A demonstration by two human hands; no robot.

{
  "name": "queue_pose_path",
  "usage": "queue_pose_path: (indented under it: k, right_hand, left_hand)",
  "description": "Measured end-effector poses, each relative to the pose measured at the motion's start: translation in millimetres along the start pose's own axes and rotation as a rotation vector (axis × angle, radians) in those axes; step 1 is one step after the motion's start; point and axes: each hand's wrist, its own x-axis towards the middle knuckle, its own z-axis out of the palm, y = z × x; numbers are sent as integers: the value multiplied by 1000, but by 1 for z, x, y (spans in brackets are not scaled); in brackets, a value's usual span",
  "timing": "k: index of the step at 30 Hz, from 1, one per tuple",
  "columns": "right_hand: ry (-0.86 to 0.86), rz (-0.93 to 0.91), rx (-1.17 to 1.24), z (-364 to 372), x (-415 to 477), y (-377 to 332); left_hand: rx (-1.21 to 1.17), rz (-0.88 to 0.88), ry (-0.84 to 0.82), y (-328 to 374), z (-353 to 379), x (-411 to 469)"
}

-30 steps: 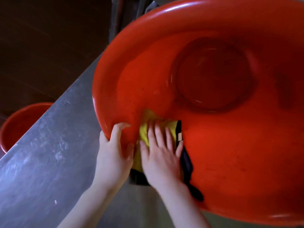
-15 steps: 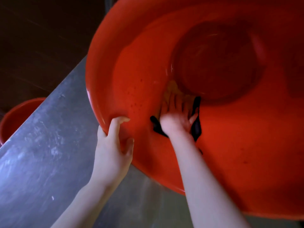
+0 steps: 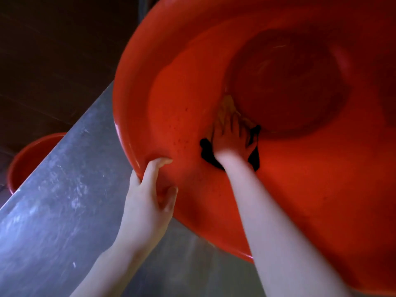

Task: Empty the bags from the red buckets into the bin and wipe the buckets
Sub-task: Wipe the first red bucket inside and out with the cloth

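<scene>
Red bucket [image 3: 321,179], wide and shallow like a basin, stood tipped up on the steel counter [image 3: 53,200] with its mouth turned toward the camera. Whether its lower rim rested on the metal or hung just above it could not be told. Inside it the right hand [image 3: 232,140] lay spread flat, fingers straight, pressing a cloth [image 3: 227,106] against the inner wall just beside the round base. The cloth was yellow, with a dark part showing round the wrist. The left hand [image 3: 147,202] was clamped on the rim at the lower left, a finger hooked over the lip and the rest curled round it. The two hands were apart.

With one hand alone propping the red bucket, a hard push from the wiping hand could probably slip the glossy rim out of that grip. It could also slide the whole thing along the smooth steel. The cloth looked bunched under the fingers, so it might skip patches of wall.

Its plastic was a shiny orange-red with bright highlights along the rim. The base was darker, sunken and faintly scuffed. Small dark specks dotted the wall between the hands, likely unwiped as yet. No bag showed inside.

Beyond the counter's far edge, lower down at the left, part of a second bucket [image 3: 27,155] showed against a dark floor
</scene>
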Motion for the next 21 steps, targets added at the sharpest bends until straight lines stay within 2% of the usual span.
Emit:
queue_pose_path:
  k: [3,7,9,11,15,18,21]
  right_hand:
    - [35,12,58,5,12,3]
    - [19,-12,36,6,12,8]
    - [-42,-43,5,0,14,11]
    - [-83,-95,-68,-5,14,20]
    - [-53,-114,-319,-19,9,52]
    - [-69,-106,-451,-31,8,68]
    - [-139,-94,-472,-38,1,58]
  left_hand:
    - [112,53,-103,4,-21,2]
    - [389,455,174,22,-68,39]
    - [448,571,183,27,-83,58]
    - [420,532,134,27,-83,61]
    - [266,347,17,10,-57,38]
    - [128,216,-4,1,-36,16]
    - [68,135,6,-4,-21,7]
